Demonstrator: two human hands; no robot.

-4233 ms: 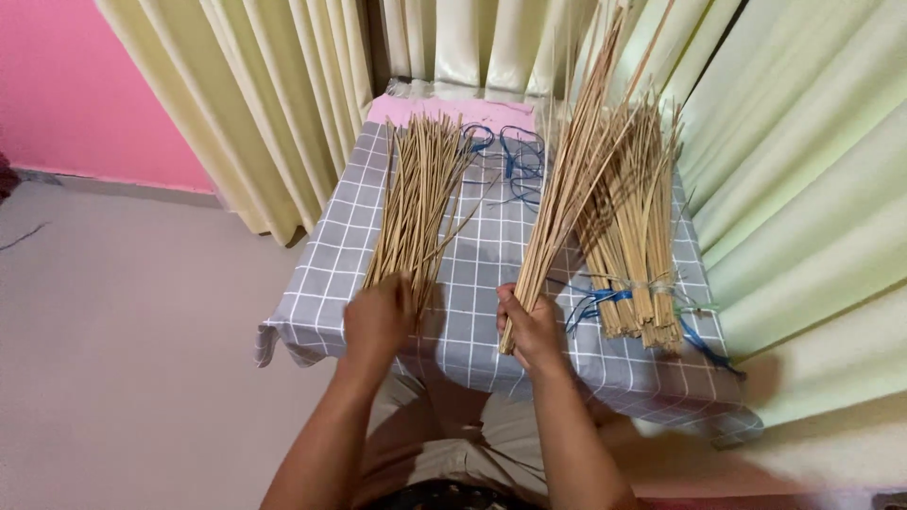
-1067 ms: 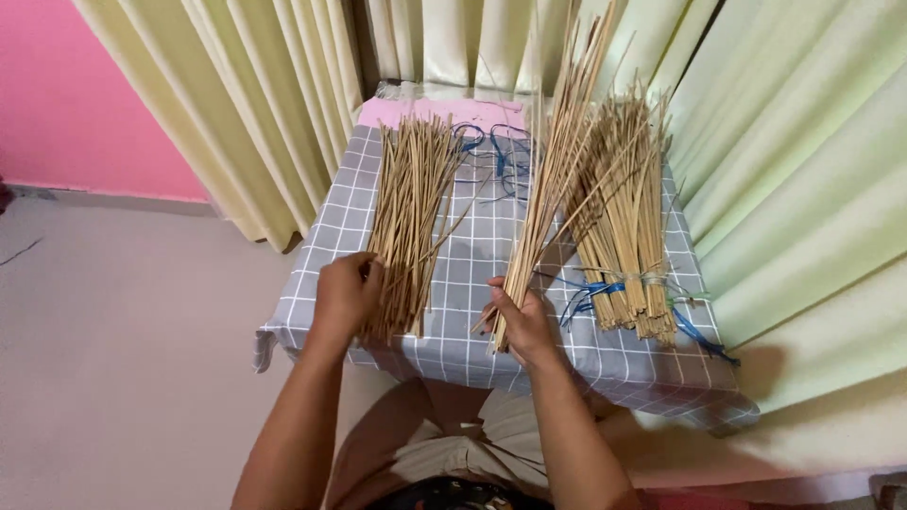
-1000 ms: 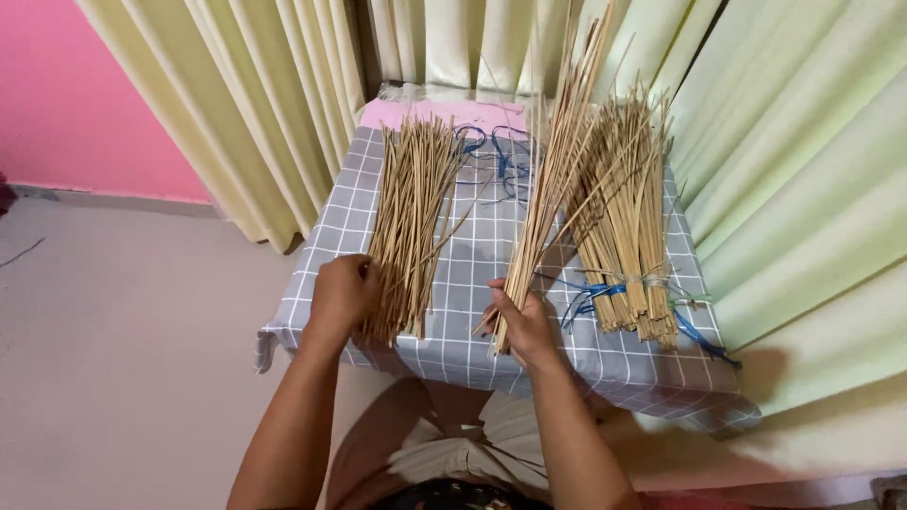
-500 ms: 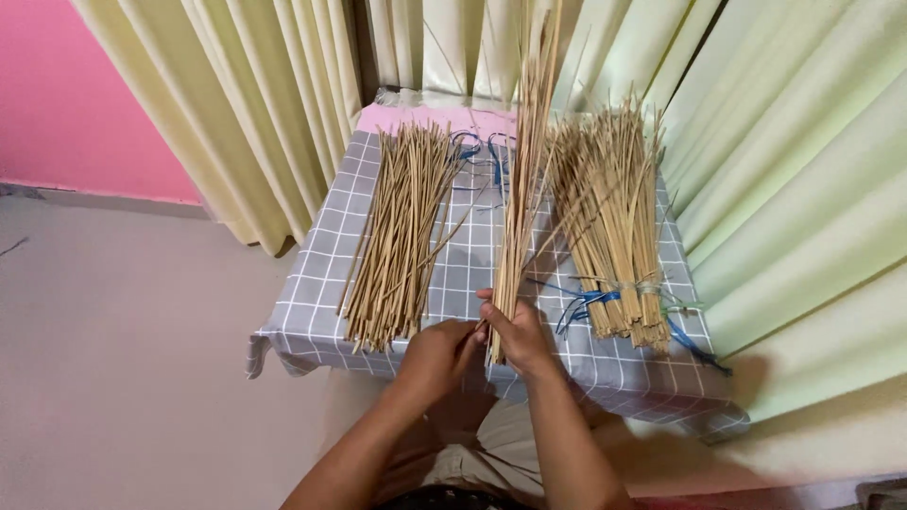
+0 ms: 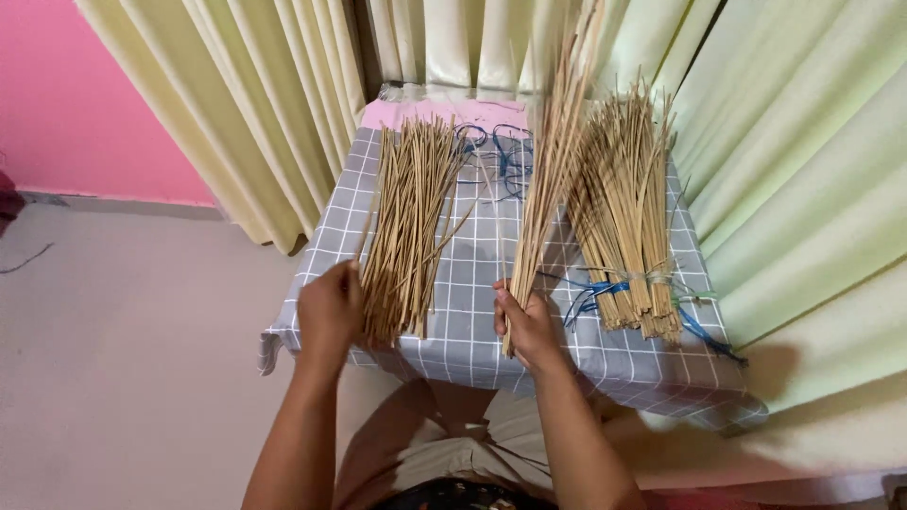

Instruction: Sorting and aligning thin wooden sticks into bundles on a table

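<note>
1. The right hand (image 5: 527, 323) was clamped around the lower end of a thin bundle of sticks (image 5: 548, 179), holding it raised so that it slanted up and away toward the curtains (image 5: 283, 85).
2. The left hand (image 5: 331, 307) rested against the near end of a loose pile of sticks (image 5: 408, 222) lying flat on the left part of the desk (image 5: 472, 283); its fingers curled at the stick ends, but whether they gripped any stick could not be told.
3. The two hands were apart, with bare checked cloth between them.
4. A tied bundle of sticks (image 5: 628, 227) lay on the right part of the desk, bound near its close end with blue string (image 5: 595, 293), just beside the raised bundle.
5. More loose blue string (image 5: 505, 156) lay at the far end of the desk, between the pile and the tied bundle.
6. The desk wore a grey cloth with white grid lines, and a pink wall (image 5: 66, 104) stood to the left.
</note>
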